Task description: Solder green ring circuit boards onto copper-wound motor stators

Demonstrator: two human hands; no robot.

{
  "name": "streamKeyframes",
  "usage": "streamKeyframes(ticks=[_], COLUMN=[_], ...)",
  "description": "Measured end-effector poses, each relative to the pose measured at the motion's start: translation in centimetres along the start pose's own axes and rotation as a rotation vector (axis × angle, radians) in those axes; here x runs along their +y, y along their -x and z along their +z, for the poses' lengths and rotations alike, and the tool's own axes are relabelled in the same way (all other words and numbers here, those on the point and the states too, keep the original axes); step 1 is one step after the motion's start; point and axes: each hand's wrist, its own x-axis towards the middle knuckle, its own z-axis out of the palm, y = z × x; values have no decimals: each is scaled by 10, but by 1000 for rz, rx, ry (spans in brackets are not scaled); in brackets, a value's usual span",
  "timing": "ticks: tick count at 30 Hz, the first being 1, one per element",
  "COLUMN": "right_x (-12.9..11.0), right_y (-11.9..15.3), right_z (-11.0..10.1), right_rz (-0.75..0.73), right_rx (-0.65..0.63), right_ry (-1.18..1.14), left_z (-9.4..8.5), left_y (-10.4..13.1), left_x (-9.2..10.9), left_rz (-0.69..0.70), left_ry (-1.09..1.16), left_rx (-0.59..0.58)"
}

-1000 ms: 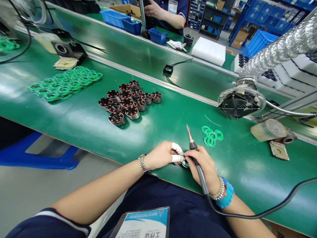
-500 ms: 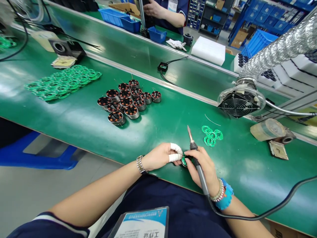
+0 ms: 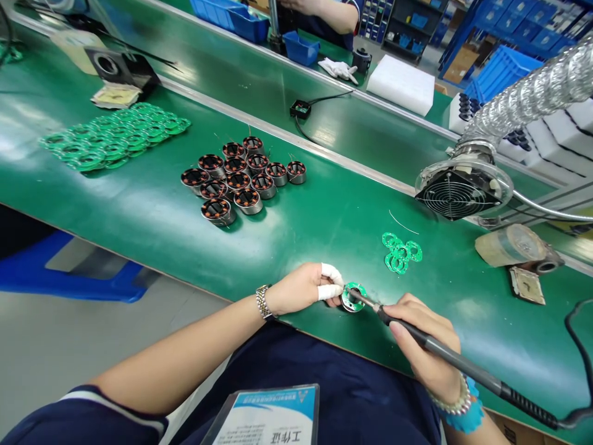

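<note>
My right hand (image 3: 426, 340) is wrapped round a soldering iron (image 3: 433, 346), whose tip reaches over a round part with a green ring board (image 3: 354, 298) on top. At the left rim of that part, my left hand (image 3: 308, 287), with white tape on two fingers, is closed in a pinch; what lies between its fingertips is too small to name. Several metal rings with copper windings (image 3: 238, 180) stand in a group left of centre. A few loose green ring boards (image 3: 399, 253) lie beyond my right hand.
Many green boards (image 3: 113, 137) lie at the left. A fan under a silver duct (image 3: 451, 194) hangs at the right, near a cloudy container (image 3: 512, 244). A thin wire (image 3: 403, 224) lies behind the loose boards. Across the bench is a person's arm (image 3: 336, 13).
My right hand has moved right and turned the iron, so its tip now points left onto the board instead of up and away. The left hand stays beside the round part.
</note>
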Motion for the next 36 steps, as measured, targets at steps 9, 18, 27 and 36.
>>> streamKeyframes(ticks=[9,18,27,36], right_x=[-3,-3,11,39], right_y=[-4,-4,-1,-20], right_z=[2,2,0,20], right_rz=[1,-10,-41,-52], right_rx=[-28,-29,2,-337], right_ry=[7,-4,-18,61], left_z=[-1,0,0,4], left_y=[0,-1,-1,1], left_x=[0,0,-1,2], left_rz=[-16,-19,-5,-15], left_ry=[4,-2,26,1], left_rx=[-4,8,11,45])
